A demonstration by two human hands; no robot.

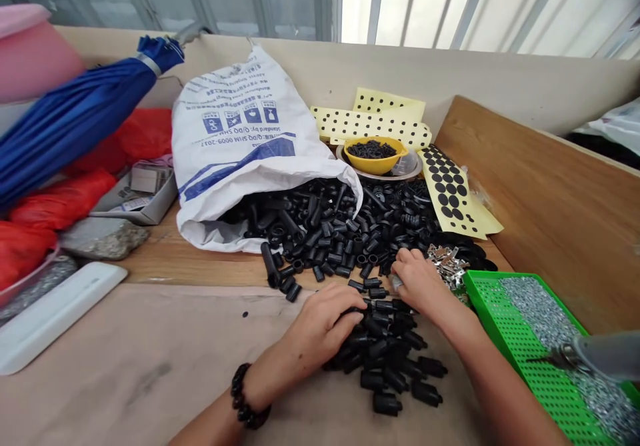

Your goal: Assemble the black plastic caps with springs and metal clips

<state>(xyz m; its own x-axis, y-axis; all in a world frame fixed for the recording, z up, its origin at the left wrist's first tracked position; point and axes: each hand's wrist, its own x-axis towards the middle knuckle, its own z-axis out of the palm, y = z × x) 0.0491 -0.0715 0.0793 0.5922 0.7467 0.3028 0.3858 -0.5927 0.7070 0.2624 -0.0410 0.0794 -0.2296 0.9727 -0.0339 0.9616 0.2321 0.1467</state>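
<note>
My left hand [325,323], with a dark beaded bracelet [245,396] at the wrist, curls over the near pile of black plastic cylinders [387,369]. A black cylinder shows between its thumb and fingers. To the right, my right hand [423,283] is closed at the pile's far edge, fingertips pointing down and partly hidden. Something small and pale shows by its thumb; I cannot make out what it is. Just beyond that hand lie shiny metal clips [447,264]. Loose black tubes [325,246] spill from a white sack [250,139] behind both hands.
At right, a green perforated tray [515,319] holds small silver pieces, with a power screwdriver [600,356] over it. A yellow bowl [377,159] and sticker sheets [453,196] stand behind. A stone [103,238], white bar [60,316] and blue umbrella [90,109] occupy the left.
</note>
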